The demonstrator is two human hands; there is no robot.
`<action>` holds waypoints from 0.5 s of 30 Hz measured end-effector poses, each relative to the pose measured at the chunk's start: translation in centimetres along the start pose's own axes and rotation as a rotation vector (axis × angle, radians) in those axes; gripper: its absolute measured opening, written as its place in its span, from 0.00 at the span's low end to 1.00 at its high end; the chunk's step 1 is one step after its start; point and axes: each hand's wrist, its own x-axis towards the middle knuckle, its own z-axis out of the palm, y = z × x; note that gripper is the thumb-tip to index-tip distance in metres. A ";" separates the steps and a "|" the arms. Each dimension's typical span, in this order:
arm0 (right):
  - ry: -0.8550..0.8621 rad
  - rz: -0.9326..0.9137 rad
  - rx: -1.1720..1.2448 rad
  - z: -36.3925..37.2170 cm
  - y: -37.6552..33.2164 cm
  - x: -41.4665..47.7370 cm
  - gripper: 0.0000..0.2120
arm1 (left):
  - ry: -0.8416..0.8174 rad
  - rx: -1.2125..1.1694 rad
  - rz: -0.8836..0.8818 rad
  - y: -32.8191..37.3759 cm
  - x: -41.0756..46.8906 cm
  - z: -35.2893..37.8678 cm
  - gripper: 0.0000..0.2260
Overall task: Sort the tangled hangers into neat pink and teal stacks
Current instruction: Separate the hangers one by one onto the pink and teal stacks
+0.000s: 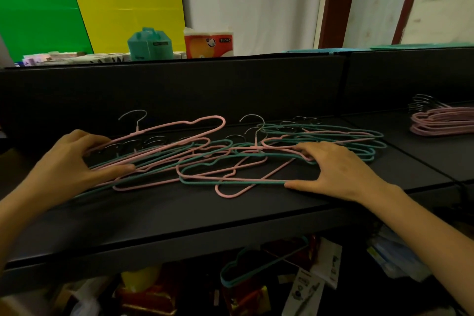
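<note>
As tangled hangers (230,161) sprawl left to right mid-frame, the left hand (64,161) curls round their left end. The right hand (333,169) lies flat on their right.

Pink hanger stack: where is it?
Head view: the pink stack lies far right on the black shelf, apart from the tangled pile, beyond the right hand.
</note>
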 end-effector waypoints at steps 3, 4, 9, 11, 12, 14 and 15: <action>0.056 -0.028 -0.022 0.2 -0.2 -0.5 0.50 | 0.006 -0.003 -0.005 -0.1 0.0 0.2 0.44; 0.046 -0.030 0.006 0.1 -0.1 -0.6 0.47 | 0.009 0.002 -0.007 0.0 0.1 0.2 0.42; 0.022 -0.035 0.259 0.3 1.6 -0.9 0.23 | 0.036 0.013 -0.013 0.2 0.2 0.6 0.37; 0.109 -0.042 0.241 0.7 2.2 -0.7 0.14 | 0.023 0.019 -0.009 0.0 0.2 0.7 0.38; 0.135 -0.036 0.215 0.7 2.3 -0.6 0.11 | 0.014 0.024 -0.007 -0.2 0.2 0.6 0.40; 0.169 -0.031 0.135 0.6 1.6 0.0 0.11 | 0.011 0.036 -0.015 -0.5 0.3 0.4 0.41; 0.181 -0.037 0.115 0.5 0.9 0.5 0.12 | 0.013 0.040 -0.028 -0.7 0.2 0.2 0.40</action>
